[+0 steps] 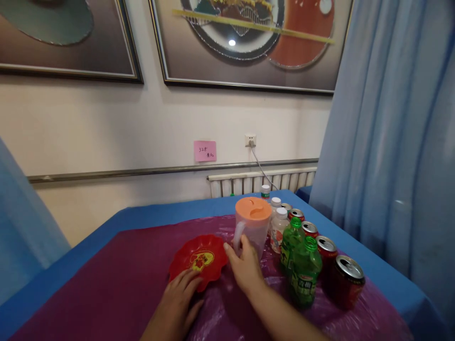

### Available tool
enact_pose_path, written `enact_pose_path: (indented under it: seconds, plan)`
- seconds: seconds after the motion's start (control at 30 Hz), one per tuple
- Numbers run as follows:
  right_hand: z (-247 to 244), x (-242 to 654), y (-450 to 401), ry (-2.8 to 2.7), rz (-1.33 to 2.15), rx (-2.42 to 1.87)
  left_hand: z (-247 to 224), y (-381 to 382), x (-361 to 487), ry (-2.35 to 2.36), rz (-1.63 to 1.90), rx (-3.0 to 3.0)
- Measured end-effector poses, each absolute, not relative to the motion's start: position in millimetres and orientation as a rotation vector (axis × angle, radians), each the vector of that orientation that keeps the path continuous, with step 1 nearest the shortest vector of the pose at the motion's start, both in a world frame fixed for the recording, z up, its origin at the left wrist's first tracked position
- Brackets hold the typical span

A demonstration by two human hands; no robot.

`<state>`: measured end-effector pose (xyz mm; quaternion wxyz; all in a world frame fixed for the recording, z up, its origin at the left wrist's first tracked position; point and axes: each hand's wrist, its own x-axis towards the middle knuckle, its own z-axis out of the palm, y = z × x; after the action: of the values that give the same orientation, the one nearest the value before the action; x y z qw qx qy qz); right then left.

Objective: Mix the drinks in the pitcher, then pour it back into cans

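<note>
A translucent plastic pitcher [256, 234] with an orange lid stands upright on the purple plastic sheet. My right hand [245, 267] is at its handle, with the fingers around the handle and the thumb on the left side. To the left lies a red scalloped plate [181, 253] with a yellow printed figure in its middle. My left hand [181, 296] rests at the plate's near edge, fingers stretched out over the rim and holding nothing. Just right of the pitcher is a white-capped bottle [279, 232].
Two green bottles [304, 279] and several cans, among them a dark red can [346, 284], line the right side. A purple sheet [106, 279] covers a blue-clothed table [149, 213]. Behind are a radiator [284, 181] and a plugged-in cord [261, 166]; a blue curtain [384, 142] hangs at right.
</note>
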<state>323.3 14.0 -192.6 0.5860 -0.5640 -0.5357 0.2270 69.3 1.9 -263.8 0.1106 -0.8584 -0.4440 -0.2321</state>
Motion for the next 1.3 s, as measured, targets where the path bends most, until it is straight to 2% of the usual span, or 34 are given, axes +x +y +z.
enact_pose_path:
  seconds: [0.13,0.3,0.43,0.57,0.73,0.83,1.0,1.2,1.3]
  plan:
    - [-190,341,-10,-1.264,0.559,-1.288,-266,-5,70,-1.349,-0.784,-2.497]
    - [-182,357,-36,-1.435,0.574,-1.106,-245,-18,79,-1.451,-0.966,-2.455]
    - [-185,368,-45,-1.4,0.604,-1.04,-208,-22,86,-1.462,-1.087,-2.465]
    - [-201,377,-43,-1.31,0.77,-0.974,-150,-16,96,-1.41,-1.125,-2.528]
    - [-216,384,-38,-1.106,0.895,-0.867,-61,18,141,-1.268,-0.832,-2.877]
    - [-215,382,-35,-0.996,0.912,-0.817,-29,51,179,-1.023,-0.568,-3.126]
    - [-213,374,-32,-0.985,0.907,-0.788,-20,84,227,-0.825,-0.175,-3.384]
    - [-215,368,-34,-0.992,0.817,-0.868,-22,84,226,-0.84,-0.255,-3.387]
    - [-211,367,-34,-1.017,0.788,-0.888,-12,90,219,-0.811,-0.17,-3.459]
